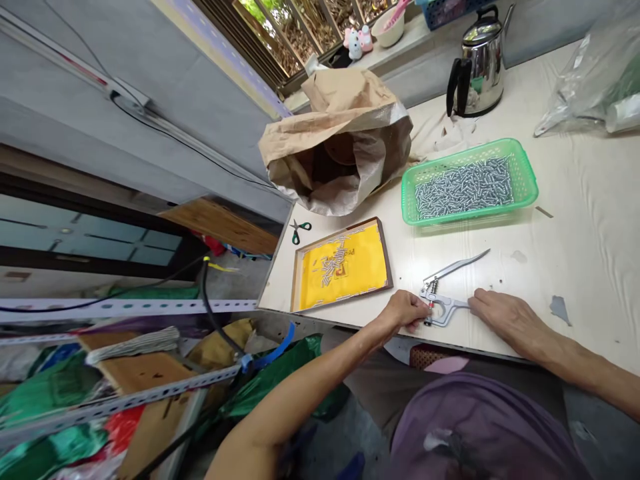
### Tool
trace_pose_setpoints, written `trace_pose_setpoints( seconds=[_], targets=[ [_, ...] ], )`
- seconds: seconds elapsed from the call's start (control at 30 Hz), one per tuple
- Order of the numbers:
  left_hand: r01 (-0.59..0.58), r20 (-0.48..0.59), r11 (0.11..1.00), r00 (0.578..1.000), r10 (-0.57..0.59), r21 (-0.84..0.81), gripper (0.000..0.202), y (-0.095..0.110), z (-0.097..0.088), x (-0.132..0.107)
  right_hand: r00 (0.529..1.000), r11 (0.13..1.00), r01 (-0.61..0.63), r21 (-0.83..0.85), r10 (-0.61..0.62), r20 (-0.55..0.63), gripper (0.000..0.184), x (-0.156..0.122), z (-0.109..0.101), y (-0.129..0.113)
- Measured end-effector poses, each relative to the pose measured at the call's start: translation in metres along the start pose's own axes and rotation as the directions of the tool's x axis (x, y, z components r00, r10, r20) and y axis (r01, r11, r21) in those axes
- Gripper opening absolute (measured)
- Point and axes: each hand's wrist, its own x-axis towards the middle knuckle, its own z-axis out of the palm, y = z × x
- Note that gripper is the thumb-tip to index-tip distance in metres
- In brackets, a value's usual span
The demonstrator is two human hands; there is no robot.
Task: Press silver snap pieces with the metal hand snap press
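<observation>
A pair of silver snap-fastener pliers (444, 300) lies near the table's front edge, its handles spread and a spring showing by the jaw. My right hand (505, 317) is closed around the end of its lower handle. At the jaw end, my left hand (406, 311) has its fingers pinched together beside a small red part. What those fingertips hold, if anything, is too small to make out. Left of the pliers is a shallow tray (388, 257) lined with yellow, with a loose pile of small metal pieces (333, 263). Behind the pliers stands a green basket (470, 212) full of small silver metal pieces (465, 187).
Green-handled scissors (300, 231) lie by the table's left edge. A large open brown paper sack (340, 133) stands at the back. Further right are a steel kettle (480, 67) and a clear plastic bag (590, 87). Shelving with bundles (125, 393) is at the left.
</observation>
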Motion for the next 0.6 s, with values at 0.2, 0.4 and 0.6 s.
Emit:
trace_pose_setpoints(
  seconds=[0.2,0.4,0.6],
  targets=[
    [0.026,0.008,0.998,1.000,-0.025,-0.053,0.012,-0.001,0.001,0.002,0.998,0.992,-0.046,-0.117,0.042,-0.038,0.065,0.009,0.003,0.032],
    [0.050,0.003,0.996,0.999,-0.050,-0.072,0.016,-0.002,0.002,0.002,0.999,0.988,-0.018,-0.154,0.022,0.026,0.080,0.026,0.001,0.048],
    [0.048,0.010,0.995,0.999,-0.047,-0.089,0.025,0.000,0.002,0.000,0.998,0.987,-0.041,-0.158,0.048,0.043,0.064,0.032,-0.005,0.038]
  ],
)
